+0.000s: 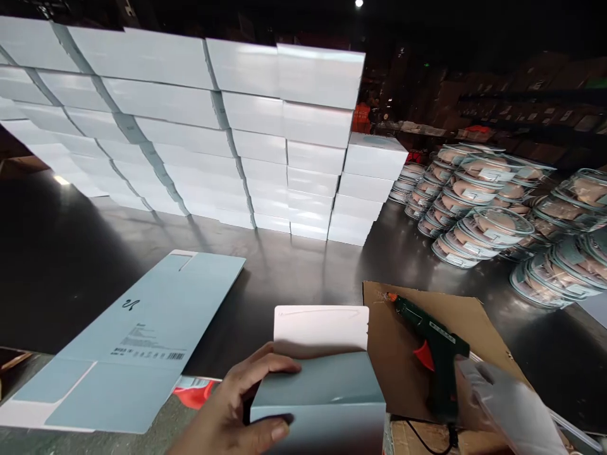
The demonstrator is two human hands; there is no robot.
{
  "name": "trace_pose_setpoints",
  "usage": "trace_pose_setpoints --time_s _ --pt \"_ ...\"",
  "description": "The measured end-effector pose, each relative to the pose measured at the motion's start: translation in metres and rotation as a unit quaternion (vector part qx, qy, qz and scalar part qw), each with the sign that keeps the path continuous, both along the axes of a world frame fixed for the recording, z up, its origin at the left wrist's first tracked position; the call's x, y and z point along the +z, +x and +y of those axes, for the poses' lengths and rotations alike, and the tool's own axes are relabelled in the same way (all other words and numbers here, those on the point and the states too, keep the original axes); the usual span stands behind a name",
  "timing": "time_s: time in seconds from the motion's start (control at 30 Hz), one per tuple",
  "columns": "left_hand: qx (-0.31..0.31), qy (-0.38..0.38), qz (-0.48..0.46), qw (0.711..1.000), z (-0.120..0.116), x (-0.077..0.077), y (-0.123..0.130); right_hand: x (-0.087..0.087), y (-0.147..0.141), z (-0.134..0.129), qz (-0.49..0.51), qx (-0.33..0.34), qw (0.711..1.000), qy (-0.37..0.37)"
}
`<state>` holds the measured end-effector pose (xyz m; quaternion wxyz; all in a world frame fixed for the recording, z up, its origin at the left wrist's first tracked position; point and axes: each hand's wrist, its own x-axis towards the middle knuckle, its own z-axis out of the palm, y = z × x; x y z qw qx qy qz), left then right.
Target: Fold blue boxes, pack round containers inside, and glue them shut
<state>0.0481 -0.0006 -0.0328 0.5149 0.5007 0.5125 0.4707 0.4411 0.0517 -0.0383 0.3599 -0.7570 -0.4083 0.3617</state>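
Observation:
My left hand (237, 398) grips the left side of a light blue carton (327, 385), fingers on top and thumb on its near face. The carton's white end flap (321, 328) stands raised, with a thin line across it. A dark green glue gun (441, 354) with a red trigger and orange nozzle lies on a brown cardboard sheet (474, 322). At the gun's handle is my right hand (512, 404), pale as if gloved and smeared by motion; whether it grips the gun is unclear. A flattened blue carton (142, 328) with printing lies to the left.
A wall of stacked white boxes (190, 139) spans the back of the dark table (284, 265). Several stacks of round clear-lidded packages (484, 227) stand at the right. A red object (194, 393) shows below the table's near edge, and a black cord (427, 439) hangs from the gun.

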Motion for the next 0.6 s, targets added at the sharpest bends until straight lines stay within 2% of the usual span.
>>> trace_pose_setpoints --time_s 0.03,0.1,0.17,0.2,0.23,0.33,0.4,0.47,0.53,0.6 --pt "0.005 0.002 0.016 1.0 -0.001 -0.005 0.0 0.003 -0.011 -0.004 -0.007 0.016 0.999 0.049" --pt "0.021 0.01 0.053 0.998 -0.004 -0.016 0.0 0.005 -0.046 -0.011 0.066 0.126 0.98 0.141" --pt "0.047 0.018 0.063 0.997 -0.006 -0.026 0.003 0.001 -0.084 -0.016 0.185 0.298 0.922 0.164" --pt "0.057 0.024 0.05 0.997 -0.006 -0.03 0.007 -0.004 -0.1 -0.017 0.223 0.359 0.893 0.156" --pt "0.065 0.032 0.02 0.997 -0.006 -0.033 0.011 -0.008 -0.111 -0.019 0.233 0.394 0.876 0.153" --pt "0.095 0.074 -0.126 0.985 -0.002 -0.033 0.023 -0.018 -0.123 -0.02 0.15 0.421 0.869 0.211" --pt "0.107 0.099 -0.192 0.971 0.002 -0.03 0.028 -0.014 -0.12 -0.015 0.087 0.448 0.851 0.26" --pt "0.078 0.115 -0.177 0.974 0.006 -0.028 0.027 -0.004 -0.117 -0.009 0.046 0.481 0.827 0.286" --pt "0.013 0.128 -0.126 0.984 0.009 -0.025 0.022 0.008 -0.116 -0.003 0.024 0.506 0.808 0.301" --pt "-0.042 0.139 -0.087 0.986 0.011 -0.022 0.016 0.015 -0.116 0.0 0.012 0.513 0.802 0.306"
